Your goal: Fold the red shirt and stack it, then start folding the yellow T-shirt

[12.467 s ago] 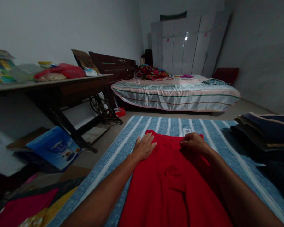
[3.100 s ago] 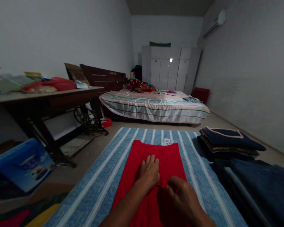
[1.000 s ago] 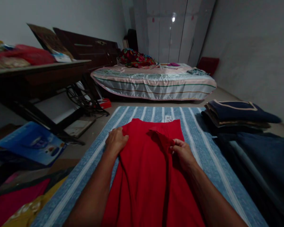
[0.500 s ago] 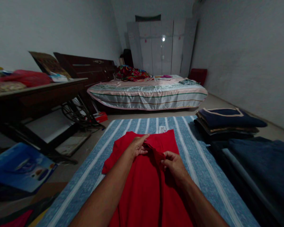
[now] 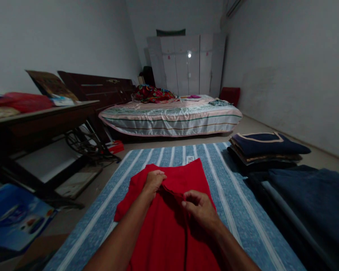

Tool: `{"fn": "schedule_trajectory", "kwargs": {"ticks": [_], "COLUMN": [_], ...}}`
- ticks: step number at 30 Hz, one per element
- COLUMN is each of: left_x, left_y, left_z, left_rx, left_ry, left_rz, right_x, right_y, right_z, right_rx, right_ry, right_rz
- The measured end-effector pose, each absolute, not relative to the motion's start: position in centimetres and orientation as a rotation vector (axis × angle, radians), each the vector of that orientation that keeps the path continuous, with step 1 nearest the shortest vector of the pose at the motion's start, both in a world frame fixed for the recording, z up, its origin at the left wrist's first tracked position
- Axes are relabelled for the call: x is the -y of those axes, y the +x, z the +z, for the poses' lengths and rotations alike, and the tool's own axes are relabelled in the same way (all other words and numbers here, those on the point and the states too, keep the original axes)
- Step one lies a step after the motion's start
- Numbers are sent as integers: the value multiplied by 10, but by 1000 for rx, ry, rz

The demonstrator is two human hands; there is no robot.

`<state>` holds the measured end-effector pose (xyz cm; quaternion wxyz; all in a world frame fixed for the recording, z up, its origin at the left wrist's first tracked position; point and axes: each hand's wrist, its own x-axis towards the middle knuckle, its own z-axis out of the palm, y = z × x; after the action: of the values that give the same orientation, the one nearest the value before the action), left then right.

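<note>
A red garment (image 5: 164, 229) lies spread on a blue-and-white striped cloth (image 5: 98, 210), its near part running out of view at the bottom. My left hand (image 5: 154, 183) grips a raised edge of the fabric near the garment's far end. A short way to the right, my right hand (image 5: 199, 205) pinches the same edge between thumb and fingers. Between the two hands the edge is lifted, with a dark fold under it. A sleeve-like part of the garment sticks out to the left.
Folded clothes (image 5: 271, 145) with a navy piece on top are stacked at the right. Nearer lie folded jeans (image 5: 310, 195). On the left stand a treadle table (image 5: 42, 120) and a blue box (image 5: 17, 218). A bed (image 5: 172, 120) is beyond the cloth.
My left hand has shifted left and closed on the fabric, its fingers no longer spread beneath it. The edge between my hands is now stretched straighter. The view has tilted slightly.
</note>
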<state>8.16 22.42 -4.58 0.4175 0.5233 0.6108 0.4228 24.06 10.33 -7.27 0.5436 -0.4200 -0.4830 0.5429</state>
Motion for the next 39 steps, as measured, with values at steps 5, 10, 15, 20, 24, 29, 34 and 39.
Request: {"fn": "schedule_trajectory", "kwargs": {"ticks": [5,10,15,20,24,29,34,39], "left_x": [-224,-222,-224,-230,-231,-230,-229,-230], "left_y": [80,77,74,71,70,71,71,72], "left_z": [-56,-63,-74,-83,-86,-87,-87,-87], "left_rx": [-1577,-1586,-1604,-1623,-1598,-1597,-1603,-1608], "left_ry": [1325,1332,1404,1461,1527,1574,1556,1569], "left_rz": [1045,1046,1071,1068,1080,1085,1080,1081], "right_x": [-106,-149,-220,-264,-272,-273,-280,-285], "right_y": [251,296,339,352,353,356,358,362], "right_z": [-69,-82,-83,-77,-70,-58,-54,-53], "right_rx": [1206,1191,1234,1318,1382,1466,1512,1529], "right_ry": [-1074,-1306,-1518,-1575,-1613,-1607,-1629,-1628], "right_rz": [1173,803,736,935,1089,1206,1255,1288]}}
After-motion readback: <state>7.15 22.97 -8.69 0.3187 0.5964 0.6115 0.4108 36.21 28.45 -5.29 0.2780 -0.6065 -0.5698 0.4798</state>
